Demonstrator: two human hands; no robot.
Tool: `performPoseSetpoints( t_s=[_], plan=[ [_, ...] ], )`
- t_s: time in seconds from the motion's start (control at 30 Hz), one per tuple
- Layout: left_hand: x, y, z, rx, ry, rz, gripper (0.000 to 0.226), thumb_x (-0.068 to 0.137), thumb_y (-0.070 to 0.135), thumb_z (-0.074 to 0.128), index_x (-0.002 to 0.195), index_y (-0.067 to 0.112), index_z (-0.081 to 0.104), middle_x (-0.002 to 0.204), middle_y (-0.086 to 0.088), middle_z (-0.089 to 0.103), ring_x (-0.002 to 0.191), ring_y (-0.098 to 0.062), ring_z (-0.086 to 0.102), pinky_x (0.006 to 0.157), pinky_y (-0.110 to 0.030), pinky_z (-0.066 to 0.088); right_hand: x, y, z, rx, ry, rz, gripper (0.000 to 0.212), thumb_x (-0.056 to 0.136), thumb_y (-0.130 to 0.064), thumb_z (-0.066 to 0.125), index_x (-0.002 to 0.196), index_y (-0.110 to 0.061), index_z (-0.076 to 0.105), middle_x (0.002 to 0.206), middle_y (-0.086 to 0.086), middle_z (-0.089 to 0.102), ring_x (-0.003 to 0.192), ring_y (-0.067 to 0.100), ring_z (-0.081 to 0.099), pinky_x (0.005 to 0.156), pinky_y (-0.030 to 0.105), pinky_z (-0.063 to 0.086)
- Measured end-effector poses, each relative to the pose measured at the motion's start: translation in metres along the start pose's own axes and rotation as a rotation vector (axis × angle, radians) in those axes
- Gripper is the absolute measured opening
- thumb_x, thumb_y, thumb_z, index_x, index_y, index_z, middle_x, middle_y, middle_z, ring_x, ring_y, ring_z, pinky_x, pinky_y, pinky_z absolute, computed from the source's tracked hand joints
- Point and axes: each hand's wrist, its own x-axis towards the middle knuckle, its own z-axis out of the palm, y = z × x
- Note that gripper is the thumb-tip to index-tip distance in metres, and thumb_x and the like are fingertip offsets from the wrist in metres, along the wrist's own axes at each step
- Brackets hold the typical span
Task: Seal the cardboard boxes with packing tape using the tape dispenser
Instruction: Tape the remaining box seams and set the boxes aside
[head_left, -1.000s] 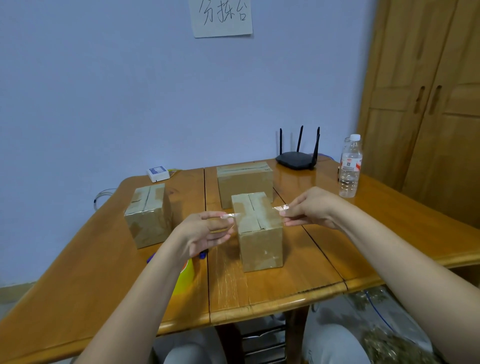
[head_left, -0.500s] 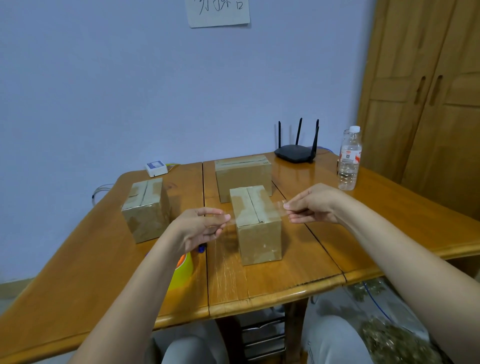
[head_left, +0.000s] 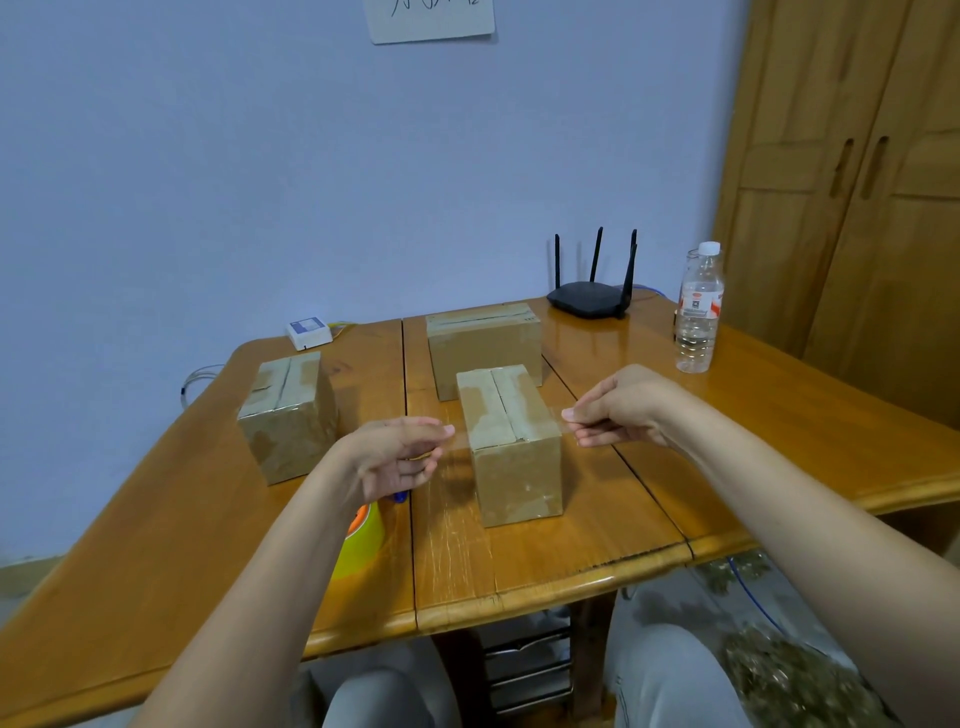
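The left hand (head_left: 395, 457) pinches one end of a clear tape strip (head_left: 511, 434), thumb and fingers together on it. The box (head_left: 511, 441) sits between the hands, at 3 o'clock from the left hand, long axis running 12 to 6. The strip crosses its near top edge from 9 to 3. The right hand (head_left: 621, 408) pinches the other end, about equally near.

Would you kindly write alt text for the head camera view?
Two hands stretch a clear tape strip across the nearest box: left hand, right hand. Two more boxes, a router and a water bottle stand on the wooden table.
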Motion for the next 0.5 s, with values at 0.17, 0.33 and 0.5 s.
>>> performPoseSetpoints(
  t_s=[0.17,0.33,0.5],
  plan=[
    [0.0022,-0.0008,0.0001,-0.010,-0.020,-0.031,0.039,0.078,0.011,0.081,0.113,0.012,0.065,0.075,-0.007,0.067,0.062,-0.013,0.061,0.056,-0.023,0.055,0.0011,0.0018,0.0001,0.016,-0.005,0.009,0.017,0.079,0.000,0.079,0.093,0.007,0.072,0.081,0.019,0.076,0.070,0.023,0.073,0.061,0.028,0.062],
    [0.0037,-0.0033,0.0006,-0.008,-0.040,-0.041,0.035,0.079,0.015,0.081,0.109,0.012,0.065,0.075,-0.005,0.064,0.062,-0.013,0.059,0.058,-0.023,0.055,0.0026,0.0028,-0.0013,0.039,-0.010,0.017,0.020,0.079,-0.001,0.080,0.095,0.007,0.070,0.083,0.019,0.076,0.070,0.023,0.074,0.060,0.027,0.062],
    [0.0043,-0.0035,0.0008,-0.008,-0.052,-0.048,0.026,0.079,0.016,0.080,0.102,0.012,0.069,0.074,-0.004,0.063,0.064,-0.013,0.058,0.060,-0.022,0.056,0.0027,-0.0006,-0.0047,0.071,-0.015,0.013,0.017,0.080,0.001,0.078,0.093,0.007,0.069,0.078,0.017,0.075,0.067,0.022,0.073,0.058,0.026,0.061]
  ],
)
